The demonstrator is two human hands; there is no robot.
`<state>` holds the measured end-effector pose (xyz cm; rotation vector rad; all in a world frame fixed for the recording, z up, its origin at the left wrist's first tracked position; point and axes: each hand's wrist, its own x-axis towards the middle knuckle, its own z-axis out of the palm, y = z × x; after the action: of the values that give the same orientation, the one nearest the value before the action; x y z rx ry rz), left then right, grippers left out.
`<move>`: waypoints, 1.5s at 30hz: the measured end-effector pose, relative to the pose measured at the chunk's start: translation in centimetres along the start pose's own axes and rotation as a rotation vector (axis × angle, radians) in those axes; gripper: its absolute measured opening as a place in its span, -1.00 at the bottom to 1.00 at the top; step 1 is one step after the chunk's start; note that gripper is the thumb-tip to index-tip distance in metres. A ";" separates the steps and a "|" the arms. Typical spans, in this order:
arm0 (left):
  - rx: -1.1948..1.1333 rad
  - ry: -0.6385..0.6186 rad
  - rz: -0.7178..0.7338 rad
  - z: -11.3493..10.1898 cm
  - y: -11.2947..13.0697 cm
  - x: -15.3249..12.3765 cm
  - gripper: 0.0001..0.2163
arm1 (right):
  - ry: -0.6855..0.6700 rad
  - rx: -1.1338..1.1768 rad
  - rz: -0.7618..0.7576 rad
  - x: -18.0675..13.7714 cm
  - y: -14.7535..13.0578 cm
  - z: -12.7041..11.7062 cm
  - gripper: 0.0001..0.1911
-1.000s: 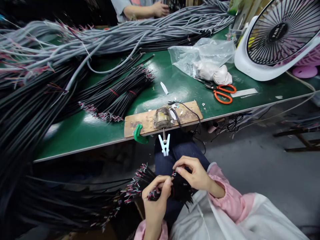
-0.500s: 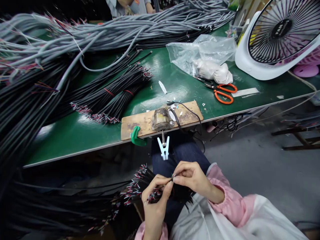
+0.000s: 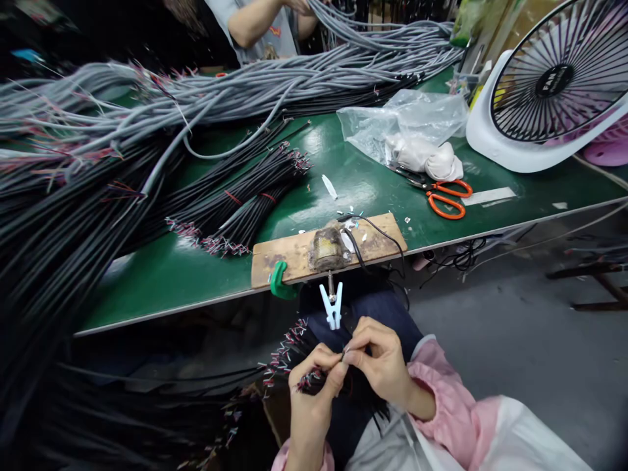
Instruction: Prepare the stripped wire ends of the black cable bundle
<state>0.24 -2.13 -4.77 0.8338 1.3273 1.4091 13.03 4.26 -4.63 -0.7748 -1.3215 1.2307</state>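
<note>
Black cables point(image 3: 310, 348) with stripped red and white wire ends lie in a bundle across my lap. My left hand point(image 3: 316, 386) is closed, thumb and forefinger pinching the end of one black cable, with more cable ends showing inside its curl. Fingertips of my right hand point(image 3: 375, 356) pinch the thin wires at that same cable end, touching the left fingertips. Just beyond my hands, a light-blue clothespin point(image 3: 332, 307) hangs on a metal rod from a small motor-like block point(image 3: 327, 250) on a wooden board point(image 3: 282, 256).
A green clamp point(image 3: 281, 282) grips the board at the table edge. Tied black cable bundles point(image 3: 250, 196) and long grey cables point(image 3: 245, 91) cover the green table's left and back. Orange-handled scissors point(image 3: 447, 201), a plastic bag point(image 3: 402, 118) and a fan point(image 3: 510, 124) stand right. A person point(image 3: 262, 26) works opposite.
The view has tilted up and shifted slightly, so the table sits lower and further right. My hands keep their pinch at the cable end. The person opposite has raised some grey cables.
</note>
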 end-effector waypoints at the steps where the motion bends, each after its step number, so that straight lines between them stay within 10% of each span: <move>1: -0.004 0.002 -0.025 0.0 0.1 0.1 -0.79 | 0.003 -0.085 -0.125 0.3 -0.2 -0.1 -0.76; 6: -0.003 -0.047 -0.153 -0.2 1.5 0.4 -0.74 | -0.210 -0.107 -0.324 2.0 -0.4 -0.8 -0.78; 11: 0.102 -0.086 0.081 -0.3 3.0 1.3 -0.79 | -0.293 0.516 0.243 2.2 0.9 0.4 -0.56; 15: 0.315 -0.053 0.303 0.1 3.8 1.8 -0.86 | -0.360 0.591 0.532 2.6 0.8 -0.1 -0.54; 24: 0.485 0.040 0.572 1.0 5.1 1.6 -0.82 | -0.139 0.083 -0.032 2.7 -1.6 -1.2 -0.94; 36: 0.433 0.169 0.525 1.6 6.6 2.1 -0.85 | -0.330 0.600 0.486 6.4 1.1 1.3 -0.32; 45: 0.449 0.109 0.452 1.3 5.8 2.8 -0.86 | -0.238 0.742 0.603 7.1 1.1 2.8 -0.36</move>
<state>-0.51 1.45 0.73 1.4431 1.6397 1.5333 8.89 10.60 -3.21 -0.4916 -0.7007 2.1755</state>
